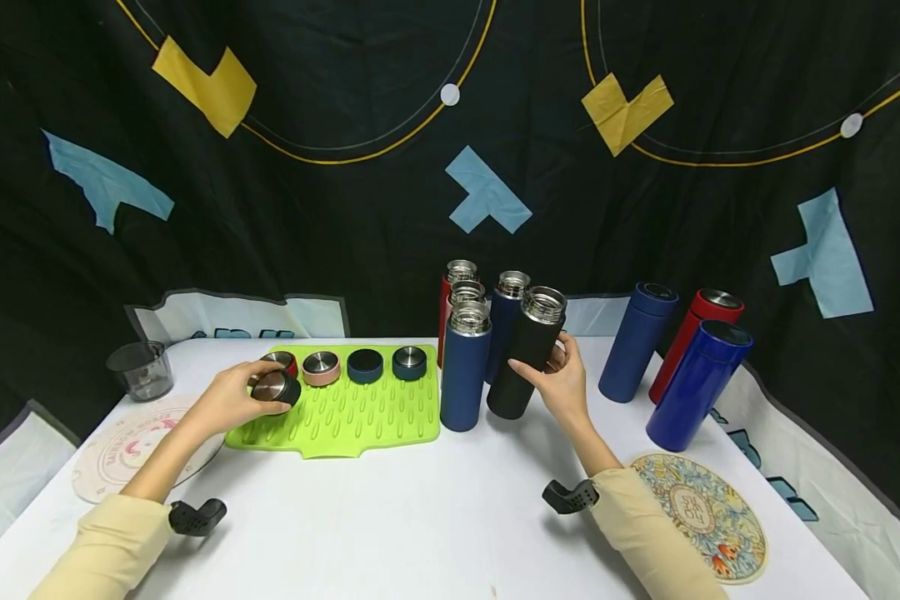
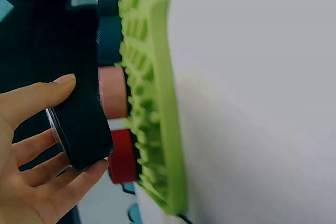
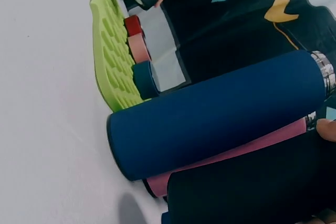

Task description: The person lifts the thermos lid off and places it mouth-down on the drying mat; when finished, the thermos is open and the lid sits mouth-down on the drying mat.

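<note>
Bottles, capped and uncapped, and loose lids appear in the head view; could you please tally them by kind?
Uncapped bottles: 5, one held by the right hand
Capped bottles: 3
Loose lids: 5, one held by the left hand
Total: 13

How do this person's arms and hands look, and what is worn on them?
The left sleeve and right sleeve are plain pale yellow. Each carries a small black device at its end. The left hand and right hand wear no gloves.
</note>
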The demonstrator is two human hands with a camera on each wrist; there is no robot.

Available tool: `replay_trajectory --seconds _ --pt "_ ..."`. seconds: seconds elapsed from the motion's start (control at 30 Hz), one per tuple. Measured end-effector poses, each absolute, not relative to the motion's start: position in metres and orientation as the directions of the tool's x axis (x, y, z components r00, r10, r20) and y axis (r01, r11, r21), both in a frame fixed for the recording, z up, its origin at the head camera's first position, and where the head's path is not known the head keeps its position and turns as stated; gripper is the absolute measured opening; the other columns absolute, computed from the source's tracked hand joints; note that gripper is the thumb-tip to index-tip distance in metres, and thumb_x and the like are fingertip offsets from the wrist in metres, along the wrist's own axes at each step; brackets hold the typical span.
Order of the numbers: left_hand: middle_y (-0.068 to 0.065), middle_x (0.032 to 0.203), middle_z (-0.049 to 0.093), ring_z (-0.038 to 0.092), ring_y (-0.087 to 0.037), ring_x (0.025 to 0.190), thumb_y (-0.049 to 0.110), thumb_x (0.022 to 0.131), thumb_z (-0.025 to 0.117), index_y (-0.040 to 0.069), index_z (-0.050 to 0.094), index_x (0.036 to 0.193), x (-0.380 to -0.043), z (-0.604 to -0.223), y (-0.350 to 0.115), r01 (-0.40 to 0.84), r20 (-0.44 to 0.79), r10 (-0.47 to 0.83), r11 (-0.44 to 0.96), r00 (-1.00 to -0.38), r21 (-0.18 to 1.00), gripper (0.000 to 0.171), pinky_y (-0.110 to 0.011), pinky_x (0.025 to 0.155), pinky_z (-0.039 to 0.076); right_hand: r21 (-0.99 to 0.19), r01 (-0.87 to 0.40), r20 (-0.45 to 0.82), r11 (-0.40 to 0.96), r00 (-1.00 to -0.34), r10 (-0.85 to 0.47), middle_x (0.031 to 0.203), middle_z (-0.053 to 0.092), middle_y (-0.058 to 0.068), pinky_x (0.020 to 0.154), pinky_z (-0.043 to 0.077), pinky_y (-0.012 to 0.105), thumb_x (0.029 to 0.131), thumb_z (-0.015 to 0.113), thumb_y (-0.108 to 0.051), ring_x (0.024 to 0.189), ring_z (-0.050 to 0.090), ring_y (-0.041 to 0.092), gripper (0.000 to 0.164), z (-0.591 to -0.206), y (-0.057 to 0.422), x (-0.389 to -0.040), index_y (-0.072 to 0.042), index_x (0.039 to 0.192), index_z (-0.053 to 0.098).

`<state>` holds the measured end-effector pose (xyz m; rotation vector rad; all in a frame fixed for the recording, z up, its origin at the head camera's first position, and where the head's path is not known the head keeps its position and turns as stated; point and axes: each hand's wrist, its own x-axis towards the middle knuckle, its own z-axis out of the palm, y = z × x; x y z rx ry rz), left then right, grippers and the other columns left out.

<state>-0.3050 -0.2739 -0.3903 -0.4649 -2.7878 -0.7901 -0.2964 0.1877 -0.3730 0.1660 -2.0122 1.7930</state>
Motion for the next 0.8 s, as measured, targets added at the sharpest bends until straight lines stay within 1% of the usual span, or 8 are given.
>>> replay_trajectory --seconds 0.13,0.3,0.4,0.53,0.6,0.67,0.8 --pt "-0.029 0.107 0.062 0.059 -0.043 0.096 0.025 0.072 0.085 -0.013 0.053 0.124 -0.309 -0.399 -0.283 0.326 0.241 0.234 0.807 -0.942 0.493 0.072 -0.052 0.078 0.051 -0.915 -0.378 0.400 0.138 -0.895 0.197 0.119 0.061 0.023 0.081 0.049 0.020 0.073 0.083 -0.003 0.094 0.061 0.014 0.077 -0.391 0.187 -0.313 -0.001 0.135 0.038" --pt "-0.030 0.108 0.061 0.058 -0.043 0.096 0.026 0.072 0.084 -0.014 0.052 0.125 -0.315 -0.408 -0.290 0.294 0.200 0.223 0.822 -0.954 0.487 0.073 -0.053 0.078 0.050 -0.906 -0.397 0.421 0.145 -0.881 0.218 0.116 0.063 0.021 0.080 0.050 0.019 0.071 0.085 -0.007 0.096 0.062 0.023 0.078 -0.404 0.183 -0.325 -0.002 0.135 0.040" --pt "-0.031 0.110 0.060 0.059 -0.041 0.096 0.026 0.073 0.083 -0.014 0.052 0.125 -0.318 -0.412 -0.294 0.286 0.191 0.220 0.828 -0.957 0.482 0.073 -0.052 0.078 0.050 -0.912 -0.380 0.407 0.155 -0.885 0.224 0.118 0.062 0.020 0.084 0.050 0.024 0.071 0.086 -0.009 0.101 0.062 0.026 0.080 -0.408 0.180 -0.328 -0.003 0.136 0.039" --pt "-0.032 0.111 0.060 0.059 -0.039 0.093 0.028 0.073 0.083 -0.013 0.053 0.125 -0.319 -0.414 -0.296 0.276 0.182 0.213 0.831 -0.960 0.483 0.073 -0.050 0.077 0.050 -0.906 -0.380 0.415 0.185 -0.883 0.220 0.121 0.061 0.022 0.089 0.050 0.036 0.071 0.086 -0.012 0.105 0.062 0.030 0.082 -0.410 0.177 -0.332 -0.002 0.136 0.039" --pt "-0.032 0.111 0.059 0.059 -0.038 0.093 0.030 0.073 0.083 -0.013 0.053 0.126 -0.319 -0.415 -0.297 0.270 0.173 0.211 0.831 -0.962 0.487 0.074 -0.048 0.075 0.050 -0.902 -0.381 0.421 0.202 -0.879 0.224 0.122 0.061 0.022 0.090 0.050 0.040 0.071 0.086 -0.013 0.106 0.061 0.032 0.082 -0.411 0.176 -0.334 -0.002 0.136 0.039" --pt "-0.032 0.112 0.059 0.059 -0.038 0.093 0.031 0.074 0.083 -0.013 0.052 0.126 -0.320 -0.415 -0.297 0.263 0.162 0.209 0.829 -0.964 0.494 0.075 -0.047 0.074 0.050 -0.899 -0.383 0.427 0.214 -0.875 0.226 0.121 0.061 0.022 0.090 0.050 0.040 0.071 0.086 -0.012 0.105 0.062 0.032 0.081 -0.413 0.175 -0.336 -0.001 0.136 0.039" --pt "-0.032 0.114 0.058 0.058 -0.038 0.095 0.032 0.075 0.081 -0.013 0.050 0.128 -0.321 -0.416 -0.297 0.246 0.139 0.204 0.827 -0.969 0.505 0.076 -0.043 0.073 0.050 -0.895 -0.384 0.431 0.226 -0.874 0.223 0.120 0.062 0.021 0.089 0.051 0.037 0.071 0.087 -0.011 0.104 0.063 0.030 0.080 -0.415 0.174 -0.338 -0.001 0.135 0.040"
